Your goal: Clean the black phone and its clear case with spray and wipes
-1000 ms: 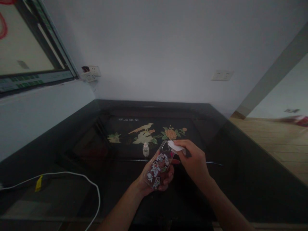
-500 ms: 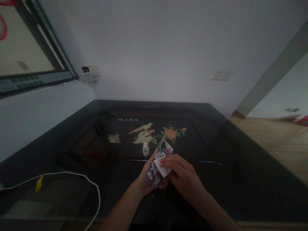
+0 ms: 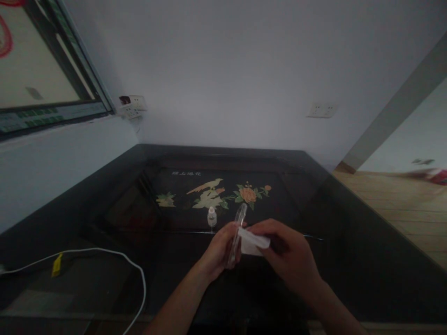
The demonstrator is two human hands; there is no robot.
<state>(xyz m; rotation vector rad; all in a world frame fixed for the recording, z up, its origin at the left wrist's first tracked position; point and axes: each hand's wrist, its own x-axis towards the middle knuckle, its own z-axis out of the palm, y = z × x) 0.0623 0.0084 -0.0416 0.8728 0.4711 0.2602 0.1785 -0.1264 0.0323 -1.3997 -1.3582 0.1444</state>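
Note:
A clear phone case (image 3: 241, 213) stands edge-on in my left hand (image 3: 221, 247), whose fingers wrap round its lower part. Its printed face is turned out of sight. Between the thumb and fingers of my right hand (image 3: 284, 244) is a folded white wipe (image 3: 254, 240). The wipe lies right beside the case's edge; whether it touches I cannot tell. Just beyond my left hand, a small clear bottle (image 3: 212, 217) with a white cap stands upright on the dark glossy table (image 3: 335, 279).
A white cable (image 3: 104, 251) with a yellow tag (image 3: 57, 265) runs across the table's left side. Bird and flower pictures (image 3: 209, 193) decorate the tabletop. Behind it rises a wall with sockets (image 3: 321, 110); a window (image 3: 52, 70) is at the left.
My left hand has turned the phone case from showing its printed back to edge-on. My right hand has moved right with the wipe, off the case's back.

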